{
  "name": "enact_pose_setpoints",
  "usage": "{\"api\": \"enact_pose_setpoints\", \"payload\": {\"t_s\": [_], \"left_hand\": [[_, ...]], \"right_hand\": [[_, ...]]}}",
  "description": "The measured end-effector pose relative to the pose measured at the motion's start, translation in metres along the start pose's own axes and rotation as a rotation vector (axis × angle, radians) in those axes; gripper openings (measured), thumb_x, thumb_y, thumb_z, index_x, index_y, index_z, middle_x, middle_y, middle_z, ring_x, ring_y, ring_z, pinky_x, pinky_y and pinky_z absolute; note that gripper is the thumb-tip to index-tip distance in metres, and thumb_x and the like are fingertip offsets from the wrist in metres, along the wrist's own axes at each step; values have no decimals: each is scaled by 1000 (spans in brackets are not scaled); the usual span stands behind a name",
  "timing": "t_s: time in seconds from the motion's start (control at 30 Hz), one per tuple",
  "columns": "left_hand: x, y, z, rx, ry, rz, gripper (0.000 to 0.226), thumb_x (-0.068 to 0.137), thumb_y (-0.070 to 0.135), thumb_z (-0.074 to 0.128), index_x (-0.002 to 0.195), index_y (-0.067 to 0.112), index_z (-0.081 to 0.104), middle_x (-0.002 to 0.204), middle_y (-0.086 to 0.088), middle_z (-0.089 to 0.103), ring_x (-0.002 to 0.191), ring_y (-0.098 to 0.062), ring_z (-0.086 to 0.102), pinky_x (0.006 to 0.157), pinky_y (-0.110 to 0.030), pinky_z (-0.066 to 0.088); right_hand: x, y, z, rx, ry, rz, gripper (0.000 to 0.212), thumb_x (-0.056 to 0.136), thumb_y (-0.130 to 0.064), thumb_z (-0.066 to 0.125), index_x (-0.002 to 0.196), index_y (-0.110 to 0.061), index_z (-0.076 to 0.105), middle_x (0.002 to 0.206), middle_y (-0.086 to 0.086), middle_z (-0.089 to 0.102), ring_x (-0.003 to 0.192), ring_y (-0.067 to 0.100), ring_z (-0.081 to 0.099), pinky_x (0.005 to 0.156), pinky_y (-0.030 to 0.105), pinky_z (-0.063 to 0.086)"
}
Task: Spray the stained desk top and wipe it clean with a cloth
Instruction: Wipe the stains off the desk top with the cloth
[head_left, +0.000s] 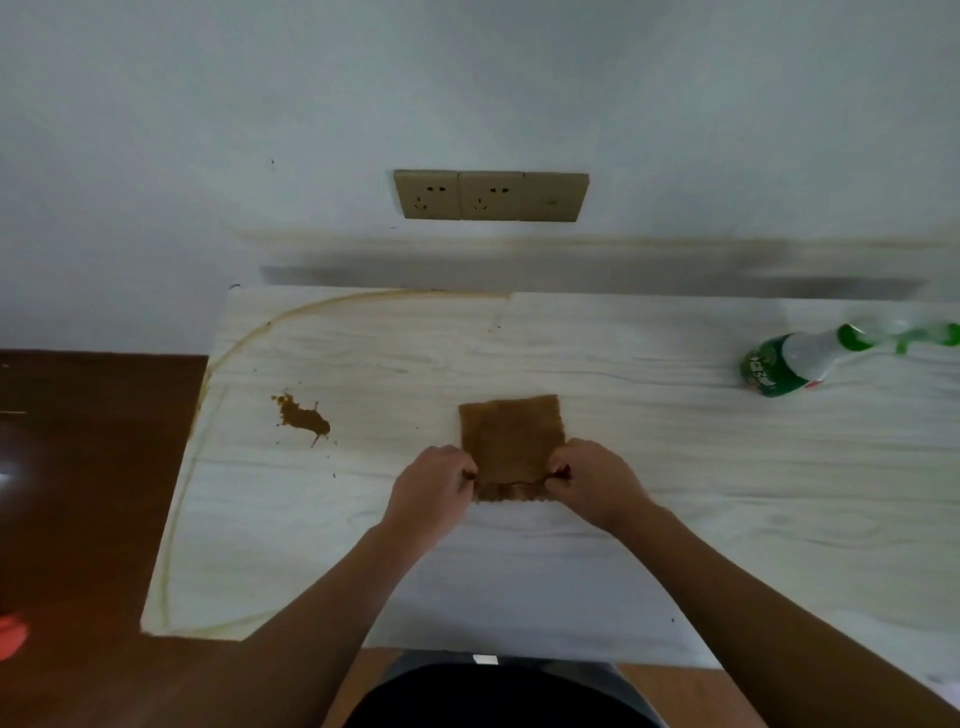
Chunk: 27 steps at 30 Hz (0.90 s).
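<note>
The spray bottle bears a green label with white characters, too blurred to read.

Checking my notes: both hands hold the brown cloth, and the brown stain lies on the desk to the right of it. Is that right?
No: the head view shows the stain left of the cloth; the left hand and right hand do hold it.

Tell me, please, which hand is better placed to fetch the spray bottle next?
The right hand, probably: the green spray bottle lies on the desk top to its right, nothing between. The left hand sits nearer the stain. Both pinch the brown cloth, so the right must let go.
</note>
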<state>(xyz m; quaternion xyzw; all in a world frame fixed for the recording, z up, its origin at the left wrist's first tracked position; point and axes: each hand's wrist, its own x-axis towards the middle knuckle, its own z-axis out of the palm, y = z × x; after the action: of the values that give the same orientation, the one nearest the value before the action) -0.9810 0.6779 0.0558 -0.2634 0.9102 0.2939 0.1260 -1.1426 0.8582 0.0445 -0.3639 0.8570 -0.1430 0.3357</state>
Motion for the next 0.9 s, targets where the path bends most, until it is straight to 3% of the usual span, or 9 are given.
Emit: {"api": "enact_pose_setpoints", "payload": {"t_s": [0.13,0.23,0.37,0.5,0.57,0.73,0.9], "left_hand": [[-3,-8,7,-18,-2,16,14,89,28,64,102,26,71,111,15,64,103,-7,55,80,-19,37],[6,-2,-2,-67,36,-8,20,89,27,61,106,24,70,110,11,65,104,-11,57,83,-26,45],[29,2,-14,-128,168,-78,27,95,20,58,120,16,65,118,0,63,109,-19,60,91,-39,53],[55,-4,-16,-74,48,-150,45,96,28,58,140,18,53,133,-3,54,124,-23,53,96,-40,50],[62,-6,-15,-62,1,-161,41,96,31,60,135,20,57,125,-2,55,117,-23,54,92,-39,51],[58,-5,-12,-135,59,-152,16,92,27,65,107,22,65,103,7,58,96,-15,59,76,-28,45],[46,-4,-16,-334,112,-193,4,92,24,66,93,26,63,86,14,67,82,-7,64,73,-26,51]], "right_hand": [[5,5,2,32,11,37,14,87,-39,66,98,-31,67,91,-15,54,88,8,52,76,27,42],[16,3,-5,53,94,67,19,90,-40,64,105,-28,65,95,-11,54,89,9,53,75,25,39],[34,-3,-16,71,183,40,38,92,-29,63,129,-20,56,122,-3,55,111,15,53,93,30,45],[52,-6,-19,38,121,46,53,92,-26,61,143,-22,45,135,-2,50,123,18,46,100,33,41],[59,-7,-17,20,102,63,50,91,-27,62,140,-23,48,127,-1,52,118,18,47,96,33,44],[58,-12,-11,-10,182,66,16,91,-28,62,105,-22,65,105,-4,53,104,15,47,79,28,42],[49,-15,-9,28,315,55,14,92,-24,61,106,-22,63,109,-6,54,106,15,48,84,26,41]]}}
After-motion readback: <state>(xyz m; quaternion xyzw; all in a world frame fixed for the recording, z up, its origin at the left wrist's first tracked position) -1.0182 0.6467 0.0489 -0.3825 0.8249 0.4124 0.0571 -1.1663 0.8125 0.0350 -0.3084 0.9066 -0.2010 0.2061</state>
